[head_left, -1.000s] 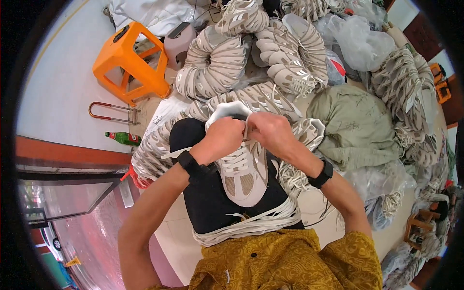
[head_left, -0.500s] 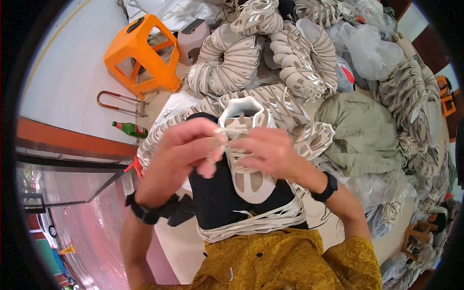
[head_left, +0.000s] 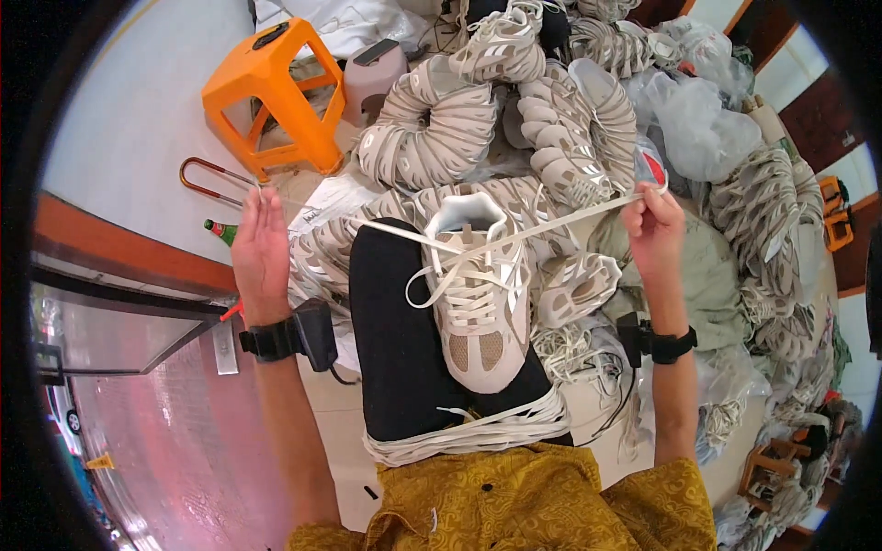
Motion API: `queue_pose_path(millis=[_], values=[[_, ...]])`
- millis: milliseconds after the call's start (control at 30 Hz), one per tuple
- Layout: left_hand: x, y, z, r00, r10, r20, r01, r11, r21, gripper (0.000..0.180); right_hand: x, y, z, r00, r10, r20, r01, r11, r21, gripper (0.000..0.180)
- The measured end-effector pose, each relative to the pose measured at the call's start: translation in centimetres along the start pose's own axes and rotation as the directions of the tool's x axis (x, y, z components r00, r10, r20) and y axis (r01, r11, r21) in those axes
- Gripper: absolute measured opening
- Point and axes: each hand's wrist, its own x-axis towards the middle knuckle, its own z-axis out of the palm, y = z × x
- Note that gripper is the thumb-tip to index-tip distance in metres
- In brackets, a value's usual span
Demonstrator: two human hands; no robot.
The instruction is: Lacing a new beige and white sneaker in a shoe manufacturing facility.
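A beige and white sneaker rests on my black-clad lap, its toe toward me. White laces cross its tongue, with a loose loop hanging on the left side. My right hand, off to the right, pinches one lace end, which stretches taut from the shoe. Out to the left, my left hand has its fingers straight and together, the fingertips pinched; the other lace runs toward them, its far part faint against the pale background. A bundle of white laces lies across my lap at the waist.
Coiled rows of similar shoes fill the floor ahead. An orange stool, a U-shaped metal bar and a green bottle stand or lie at left. A green sack and clear plastic bags are at right.
My hands were together over the shoe's laces; they have moved wide apart, left and right. The laces are now crossed over the tongue and drawn outward.
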Motion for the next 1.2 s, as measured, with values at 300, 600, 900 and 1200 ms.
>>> queue_pose_path(millis=[300,600,900,1200], values=[[2.9,2.0,-9.5,0.940,0.247,-0.237,-0.064,0.806,0.588,0.027,1.6,-0.9,-10.2,0.990,0.034,-0.136,-0.018,0.993,0.117,0.019],[5.2,1.3,-4.7,0.968,-0.251,0.018,0.228,0.906,0.358,0.024,1.7,2.1,-4.1,0.957,-0.117,0.264,0.188,0.946,-0.263,0.009],[-0.6,-0.9,0.3,0.956,-0.284,-0.070,0.272,0.774,0.572,0.019,-5.1,9.6,10.5,0.413,-0.040,0.910,0.907,0.105,-0.408,0.008],[-1.0,-1.5,-0.7,0.908,-0.409,-0.089,0.409,0.826,0.388,0.022,-6.3,7.1,8.6,0.608,-0.024,0.793,0.692,0.506,-0.515,0.008]])
